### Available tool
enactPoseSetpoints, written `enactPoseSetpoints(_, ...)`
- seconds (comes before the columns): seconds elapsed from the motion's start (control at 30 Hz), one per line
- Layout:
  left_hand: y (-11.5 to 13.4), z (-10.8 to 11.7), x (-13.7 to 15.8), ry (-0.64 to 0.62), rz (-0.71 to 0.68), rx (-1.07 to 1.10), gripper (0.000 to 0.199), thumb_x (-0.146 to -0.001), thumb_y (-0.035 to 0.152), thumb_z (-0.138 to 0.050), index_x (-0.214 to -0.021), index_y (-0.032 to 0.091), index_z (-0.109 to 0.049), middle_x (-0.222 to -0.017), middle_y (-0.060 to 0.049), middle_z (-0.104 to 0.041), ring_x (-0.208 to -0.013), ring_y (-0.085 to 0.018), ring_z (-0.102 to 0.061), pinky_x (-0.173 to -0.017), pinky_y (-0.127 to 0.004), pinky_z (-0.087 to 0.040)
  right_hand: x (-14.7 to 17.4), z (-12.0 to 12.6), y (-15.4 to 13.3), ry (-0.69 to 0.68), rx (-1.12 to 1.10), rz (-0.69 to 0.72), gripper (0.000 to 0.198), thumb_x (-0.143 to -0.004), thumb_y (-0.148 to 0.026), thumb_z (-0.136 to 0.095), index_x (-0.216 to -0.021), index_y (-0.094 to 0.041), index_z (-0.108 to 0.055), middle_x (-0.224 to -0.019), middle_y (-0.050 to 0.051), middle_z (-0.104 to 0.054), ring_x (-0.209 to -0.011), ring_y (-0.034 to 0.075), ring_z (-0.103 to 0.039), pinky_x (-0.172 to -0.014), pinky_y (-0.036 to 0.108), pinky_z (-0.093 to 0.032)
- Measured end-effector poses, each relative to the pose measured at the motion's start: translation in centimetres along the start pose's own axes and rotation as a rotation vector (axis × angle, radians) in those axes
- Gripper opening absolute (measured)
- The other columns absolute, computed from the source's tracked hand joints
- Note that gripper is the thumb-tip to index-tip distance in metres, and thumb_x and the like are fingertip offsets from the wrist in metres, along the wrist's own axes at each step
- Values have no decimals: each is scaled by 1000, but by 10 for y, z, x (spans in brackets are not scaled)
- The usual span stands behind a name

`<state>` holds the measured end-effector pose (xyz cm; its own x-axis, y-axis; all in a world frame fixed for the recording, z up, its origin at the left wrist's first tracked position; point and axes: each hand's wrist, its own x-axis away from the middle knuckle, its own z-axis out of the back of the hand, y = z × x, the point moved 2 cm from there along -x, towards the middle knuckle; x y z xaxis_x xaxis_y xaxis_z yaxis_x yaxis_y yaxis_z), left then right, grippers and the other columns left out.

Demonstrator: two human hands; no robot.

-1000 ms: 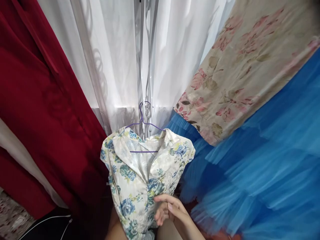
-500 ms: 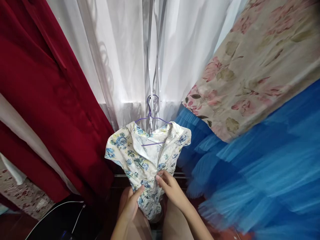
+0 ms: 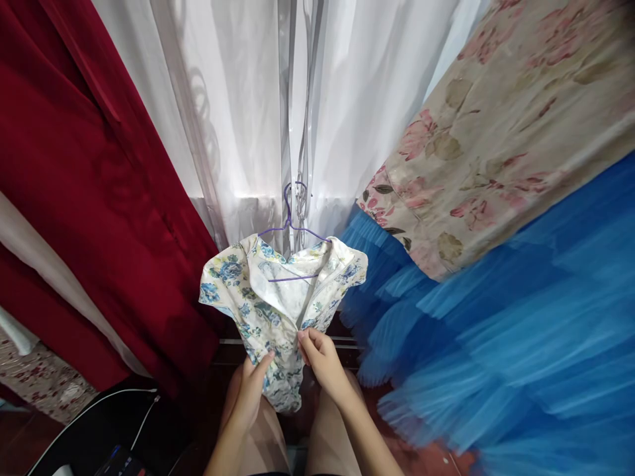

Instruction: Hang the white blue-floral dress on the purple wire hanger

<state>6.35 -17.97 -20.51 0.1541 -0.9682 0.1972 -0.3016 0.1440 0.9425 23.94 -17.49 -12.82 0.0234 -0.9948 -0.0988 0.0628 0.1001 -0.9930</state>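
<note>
A white dress (image 3: 270,324) with blue flowers and short sleeves hangs in front of me on a purple wire hanger (image 3: 288,225). Its neck opening spreads into a V, showing the pale inside. My left hand (image 3: 251,385) grips the dress's left side, thumb on the front and the other fingers behind the cloth. At the bottom of the V, my right hand (image 3: 320,354) pinches the edge of the opening. Whether a zipper pull lies between those fingertips is hidden. The lower part of the dress bunches between my knees.
White drapes (image 3: 238,99) and straps hang behind the hanger. Dark red fabric (image 3: 99,185) is on the left; floral cloth (image 3: 476,152) and ruffled blue tulle (image 3: 496,330) are on the right. A black bag-like item (image 3: 114,423) with pale trim sits at lower left.
The dress, hanger and both hands appear slightly further left and up, with the background shifting left too. My right hand still pinches the bottom of the opening, and my left hand keeps its grip.
</note>
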Motion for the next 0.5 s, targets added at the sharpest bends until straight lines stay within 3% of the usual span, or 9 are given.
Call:
enactPoseSetpoints(0.13, 8, 0, 4, 335, -438, -160, 57, -79, 36, -72, -127, 22, -46, -137, -15, -51, -129, -30, -50, -107, -48, -41, 13, 4, 12, 74, -97, -70, 47, -91, -54, -54, -59, -22, -40, -49, -7, -36, -46, 9, -28, -47, 25, -22)
enactPoseSetpoints(0.17, 10, -3, 7, 351, -527, -247, 54, -79, 35, -71, -126, 22, -47, -136, -15, -51, -129, -30, -49, -107, -48, -40, 17, 2, 13, 79, -110, -83, 48, -90, -54, -55, -59, -22, -40, -48, -7, -35, -46, 9, -26, -46, 25, -21)
enactPoseSetpoints(0.23, 13, -14, 15, 199, -606, -398, 45, -81, 32, -69, -122, 21, -52, -128, -13, -57, -121, -28, -54, -104, -45, -42, 26, -7, 11, 44, -123, -108, 46, -90, -53, -56, -60, -21, -41, -47, -7, -35, -45, 8, -26, -45, 24, -20)
enactPoseSetpoints(0.33, 14, -33, 23, -93, -552, -432, 29, -86, 29, -61, -113, 19, -59, -108, -10, -67, -98, -25, -65, -85, -35, -51, 34, -28, 3, -42, -122, -121, 43, -91, -50, -57, -62, -20, -47, -47, -6, -43, -43, 9, -35, -46, 24, -26)
enactPoseSetpoints(0.43, 19, -42, 25, -131, -537, -439, 11, -89, 26, -54, -90, 18, -62, -81, -4, -66, -74, -19, -62, -68, -27, -48, 33, -38, -4, -41, -135, -129, 41, -91, -49, -57, -64, -19, -51, -47, -4, -48, -43, 9, -40, -46, 23, -29)
enactPoseSetpoints(0.5, 23, -42, 25, -129, -565, -508, 17, -90, 25, -55, -74, 18, -56, -70, -1, -60, -67, -16, -57, -65, -25, -45, 28, -37, -7, -25, -153, -160, 40, -89, -49, -59, -64, -19, -54, -44, -5, -48, -39, 9, -37, -43, 23, -27)
